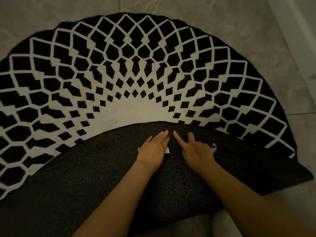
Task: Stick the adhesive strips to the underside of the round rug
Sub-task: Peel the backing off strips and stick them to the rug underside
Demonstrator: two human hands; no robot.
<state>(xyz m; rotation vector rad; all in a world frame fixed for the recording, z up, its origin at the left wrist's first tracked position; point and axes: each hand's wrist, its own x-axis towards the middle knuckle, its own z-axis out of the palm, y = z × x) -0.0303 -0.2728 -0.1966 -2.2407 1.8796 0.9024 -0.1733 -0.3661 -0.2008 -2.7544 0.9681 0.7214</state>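
Note:
The round rug (136, 69), black with a white lattice pattern, lies on the floor with its near half folded over, showing the dotted black underside (85, 177). One black adhesive strip (99, 145) is stuck on the underside at the left. Another black strip (170, 133) lies near the folded edge. My left hand (153, 149) and my right hand (196, 149) press on it with straight fingers from either side. A white scrap of backing paper (167, 150) shows between my hands, and another white scrap (213, 147) sits by my right hand.
Grey floor tiles (256, 23) surround the rug. A pale strip (294, 31) of floor or wall base runs along the far right. The room is dim.

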